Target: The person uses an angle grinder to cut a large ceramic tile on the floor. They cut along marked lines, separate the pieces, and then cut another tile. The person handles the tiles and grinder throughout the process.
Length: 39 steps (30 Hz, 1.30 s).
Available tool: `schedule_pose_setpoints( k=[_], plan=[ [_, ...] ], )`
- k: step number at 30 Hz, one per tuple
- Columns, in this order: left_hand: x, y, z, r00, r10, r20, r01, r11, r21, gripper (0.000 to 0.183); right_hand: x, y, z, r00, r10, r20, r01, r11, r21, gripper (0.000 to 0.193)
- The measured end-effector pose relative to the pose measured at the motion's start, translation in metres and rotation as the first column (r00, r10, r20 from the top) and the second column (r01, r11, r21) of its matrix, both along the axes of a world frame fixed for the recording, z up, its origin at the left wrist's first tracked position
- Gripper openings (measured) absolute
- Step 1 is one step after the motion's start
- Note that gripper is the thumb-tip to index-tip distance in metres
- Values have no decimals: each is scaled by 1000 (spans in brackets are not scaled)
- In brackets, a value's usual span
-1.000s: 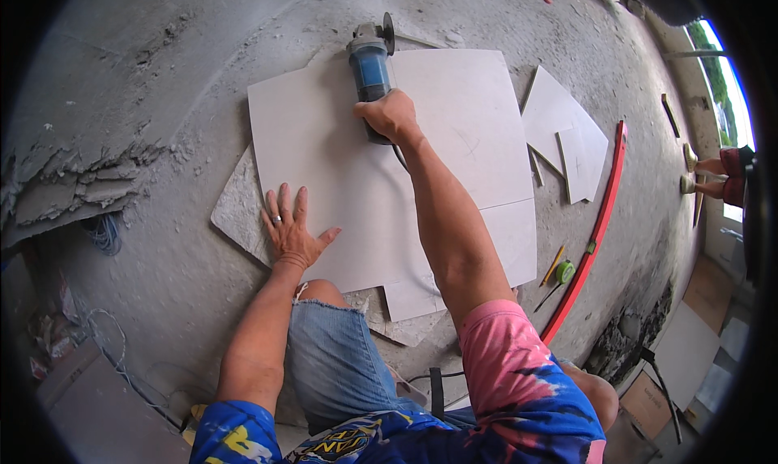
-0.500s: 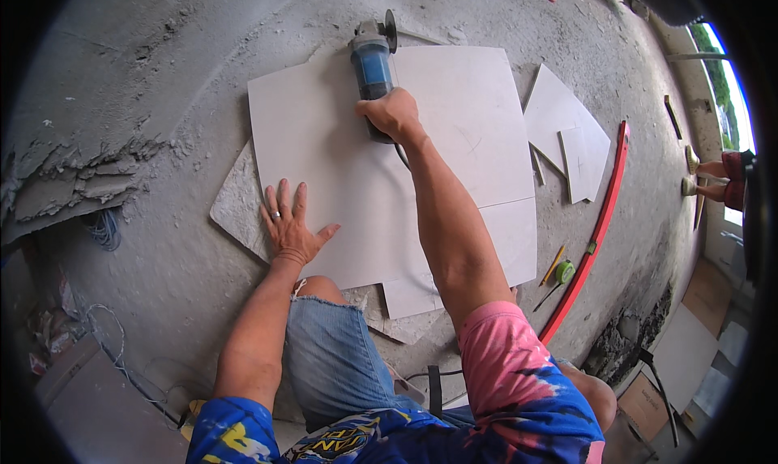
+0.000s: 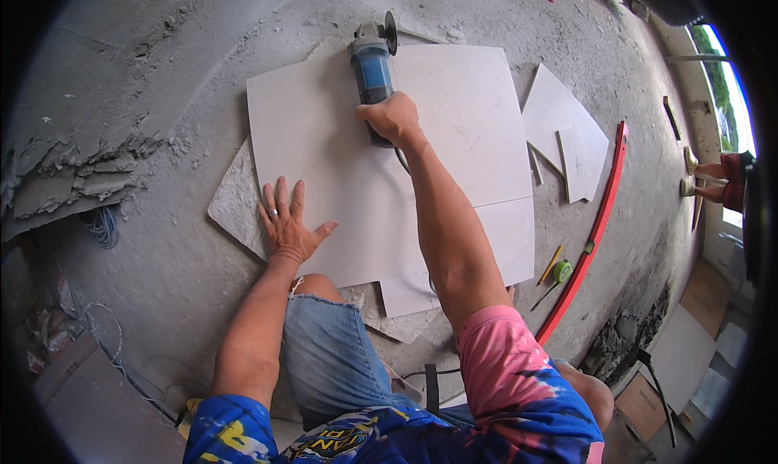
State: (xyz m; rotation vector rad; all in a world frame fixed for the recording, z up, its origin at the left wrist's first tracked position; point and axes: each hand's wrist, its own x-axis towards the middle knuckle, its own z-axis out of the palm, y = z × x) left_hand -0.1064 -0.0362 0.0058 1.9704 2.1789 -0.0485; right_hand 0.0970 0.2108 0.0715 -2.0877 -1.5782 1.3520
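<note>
The right hand grips a grinder beyond its fingers, while the left hand presses open-fingered on the tile.

We see a rough grey concrete floor, crumbled at left, with daylight from a window at right.

The large tile lies flat on the concrete floor, directly ahead of the person's knee. The angle grinder rests on the tile's far edge, with the right hand behind it on its body. The left hand lies flat on the tile's near left edge. Smaller tile offcuts lie to the right; further right lies the long straightedge, with the tape measure just beside it on its left
</note>
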Motion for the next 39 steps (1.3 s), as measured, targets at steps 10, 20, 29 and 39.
schedule_pose_setpoints(
  k=[10,20,29,39],
  plan=[
    [1,0,0,1000,6,8,-6,1000,-4,116,0,2,0,1000,-2,-18,1,999,-35,55],
    [1,0,-1,1000,-5,14,4,999,35,115,3,-2,-5,1000,11,3,-11,999,-31,57],
    [1,0,-1,1000,-2,17,1,1000,27,115,5,-8,-8,1000,-1,-10,1,1000,13,56],
    [-1,0,-1,1000,-8,8,7,999,52,115,3,-5,-7,1000,1,-11,-1,1000,-6,55]
  ],
)
